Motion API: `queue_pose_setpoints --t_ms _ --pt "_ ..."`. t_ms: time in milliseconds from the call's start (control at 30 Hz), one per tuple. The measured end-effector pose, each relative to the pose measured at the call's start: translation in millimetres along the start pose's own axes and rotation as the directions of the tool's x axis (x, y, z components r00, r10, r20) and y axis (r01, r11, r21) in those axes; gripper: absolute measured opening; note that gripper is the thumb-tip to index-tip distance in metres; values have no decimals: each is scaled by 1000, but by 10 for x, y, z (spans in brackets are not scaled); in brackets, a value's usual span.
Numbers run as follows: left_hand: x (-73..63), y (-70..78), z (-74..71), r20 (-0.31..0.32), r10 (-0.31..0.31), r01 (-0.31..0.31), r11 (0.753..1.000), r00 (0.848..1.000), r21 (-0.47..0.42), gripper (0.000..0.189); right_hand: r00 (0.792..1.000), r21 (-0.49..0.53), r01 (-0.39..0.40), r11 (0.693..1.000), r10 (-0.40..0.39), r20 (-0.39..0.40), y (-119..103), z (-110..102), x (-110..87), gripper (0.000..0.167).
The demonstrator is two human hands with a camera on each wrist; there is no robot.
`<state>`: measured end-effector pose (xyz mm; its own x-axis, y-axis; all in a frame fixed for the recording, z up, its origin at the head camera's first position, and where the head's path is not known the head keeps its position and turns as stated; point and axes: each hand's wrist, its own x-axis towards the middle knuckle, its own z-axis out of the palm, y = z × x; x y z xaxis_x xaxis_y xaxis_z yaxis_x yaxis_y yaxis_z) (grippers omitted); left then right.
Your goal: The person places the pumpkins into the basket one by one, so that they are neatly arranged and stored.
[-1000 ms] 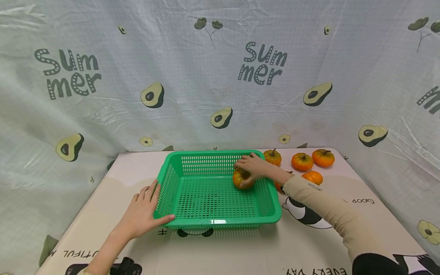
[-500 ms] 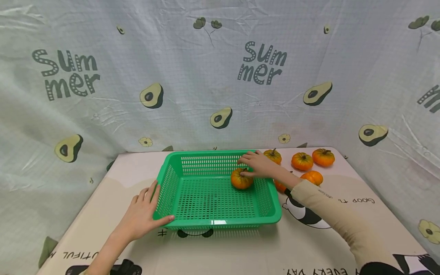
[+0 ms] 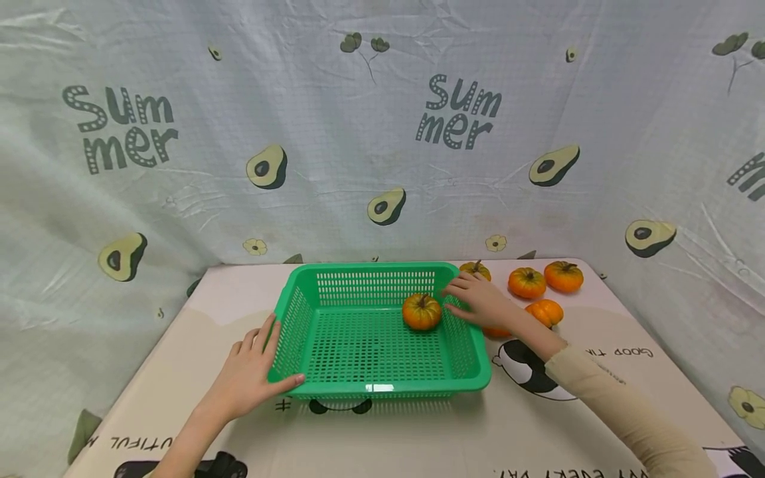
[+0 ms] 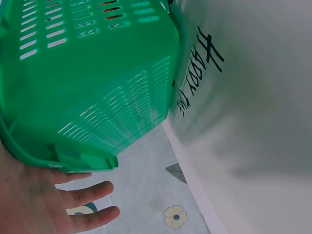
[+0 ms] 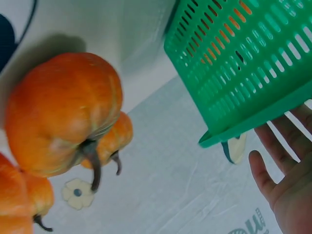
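A green basket [image 3: 418, 385] sits between two hands, apparently steadied by the left [image 3: 251, 368], fingers spread against its end, thumb on the near rim. The right hand [image 3: 483, 300], fingers loosely extended and holding nothing, hovers at the opposite rim. One pumpkin [image 3: 422, 312] rests inside, just left of those fingertips; other pumpkins [image 3: 527, 283] lie outside, right of that hand.

Soft light; 1 white glare on the basket rim [image 3: 379, 387], right of the left fingers [image 3: 271, 340]; right fingers [image 3: 460, 291] slightly blurred.
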<state>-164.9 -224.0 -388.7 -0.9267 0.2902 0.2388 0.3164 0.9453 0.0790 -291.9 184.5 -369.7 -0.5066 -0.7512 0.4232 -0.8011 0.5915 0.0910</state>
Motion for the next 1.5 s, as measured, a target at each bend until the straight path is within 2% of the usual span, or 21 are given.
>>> queue_pose_setpoints --t_ms 233,633,767,1033,1233,1500 --pt "-8 15 25 6 -2 2 1000 1000 -11 99 995 -45 -20 999 16 -97 11 -73 -259 17" --pt "-3 28 10 -1 -1 1 1000 1000 -31 98 983 -72 -140 988 131 -125 79 -104 -639 25" --pt "-2 29 11 2 -2 2 999 1000 -38 98 970 -77 -227 971 218 -110 142 -55 -804 28" --pt "5 20 7 2 -4 4 999 1000 -43 98 912 -102 -409 907 403 -72 241 -49 -1073 40" --pt "-2 12 9 6 -13 14 999 1000 -47 98 845 -139 -534 834 531 -58 302 -44 -1231 50" --pt "-8 12 8 2 -11 11 999 1000 -46 97 753 -139 -657 741 655 -64 356 -16 -1372 70"
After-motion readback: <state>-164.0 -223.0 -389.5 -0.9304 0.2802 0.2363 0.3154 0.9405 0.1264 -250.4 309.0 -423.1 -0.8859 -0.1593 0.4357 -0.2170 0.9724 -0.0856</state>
